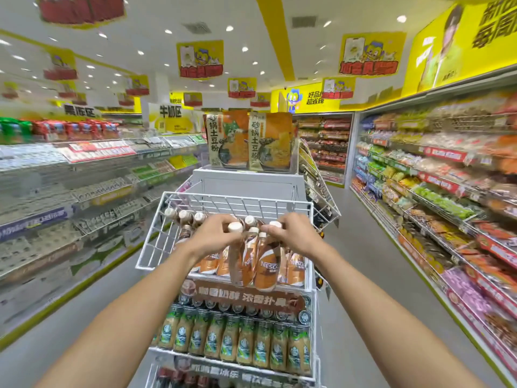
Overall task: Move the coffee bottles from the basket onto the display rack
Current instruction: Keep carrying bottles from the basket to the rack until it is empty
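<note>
A white wire display rack (279, 204) stands in front of me. Its top tier holds several brown Nescafe coffee bottles (295, 268) with white caps. My left hand (214, 233) is closed around the neck of one coffee bottle (240, 261) just under its cap. My right hand (293, 233) grips the top of a second coffee bottle (267, 268) beside it. Both bottles hang upright over the front of the top tier, close together. No basket shows in the view.
The rack's lower tier carries green-labelled bottles (237, 338) behind a brown sign (243, 299). Packs of potato noodles (249, 141) sit on a white box behind the rack. Long snack shelves run along the left (70, 186) and right (447, 191), with grey aisle floor between.
</note>
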A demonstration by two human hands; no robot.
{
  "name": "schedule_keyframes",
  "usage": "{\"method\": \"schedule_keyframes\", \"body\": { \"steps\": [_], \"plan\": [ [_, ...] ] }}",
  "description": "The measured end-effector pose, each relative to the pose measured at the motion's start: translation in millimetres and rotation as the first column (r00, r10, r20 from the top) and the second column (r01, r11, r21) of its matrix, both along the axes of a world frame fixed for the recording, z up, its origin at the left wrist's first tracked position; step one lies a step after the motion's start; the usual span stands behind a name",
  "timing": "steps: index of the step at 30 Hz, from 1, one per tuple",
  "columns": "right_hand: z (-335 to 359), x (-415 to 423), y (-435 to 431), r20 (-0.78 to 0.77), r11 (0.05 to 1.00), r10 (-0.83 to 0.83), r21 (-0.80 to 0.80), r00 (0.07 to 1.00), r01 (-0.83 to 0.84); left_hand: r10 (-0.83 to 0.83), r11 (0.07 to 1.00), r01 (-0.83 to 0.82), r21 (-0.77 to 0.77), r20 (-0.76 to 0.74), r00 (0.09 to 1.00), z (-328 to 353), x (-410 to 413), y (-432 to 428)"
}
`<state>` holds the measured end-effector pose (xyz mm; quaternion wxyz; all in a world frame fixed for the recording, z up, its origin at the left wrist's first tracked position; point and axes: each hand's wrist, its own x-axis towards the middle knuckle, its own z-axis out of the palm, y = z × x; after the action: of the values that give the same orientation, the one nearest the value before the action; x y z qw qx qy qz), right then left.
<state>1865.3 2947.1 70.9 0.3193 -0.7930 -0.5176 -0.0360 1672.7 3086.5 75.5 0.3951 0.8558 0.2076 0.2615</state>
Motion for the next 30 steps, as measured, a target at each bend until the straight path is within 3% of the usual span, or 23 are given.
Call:
{"method": "schedule_keyframes", "body": {
  "steps": [10, 14, 21, 30],
  "plan": [
    [-23.9, 47.5, 79.4, -0.022, 0.983, -0.094, -0.161, 0.995, 0.09, -0.043, 0.999, 0.042, -0.01, -0.136, 0.99, -16.0, 55.8, 112.5],
    [-37.7, 54.3, 93.1, -0.095, 0.973, -0.142, -0.196, 0.985, 0.121, -0.131, 0.988, 0.112, -0.11, -0.186, 0.974, -32.0, 68.6, 136.4],
    [-56.4, 68.0, 106.6, -0.164, 0.958, -0.247, -0.188, 0.955, 0.216, -0.212, 0.927, 0.177, -0.331, -0.072, 0.974, -62.6, 83.5, 166.3],
    [-66.7, 77.7, 117.1, -0.202, 0.937, -0.318, -0.22, 0.926, 0.273, -0.215, 0.884, 0.184, -0.429, -0.024, 0.976, -83.8, 95.9, 177.2]
  ]
}}
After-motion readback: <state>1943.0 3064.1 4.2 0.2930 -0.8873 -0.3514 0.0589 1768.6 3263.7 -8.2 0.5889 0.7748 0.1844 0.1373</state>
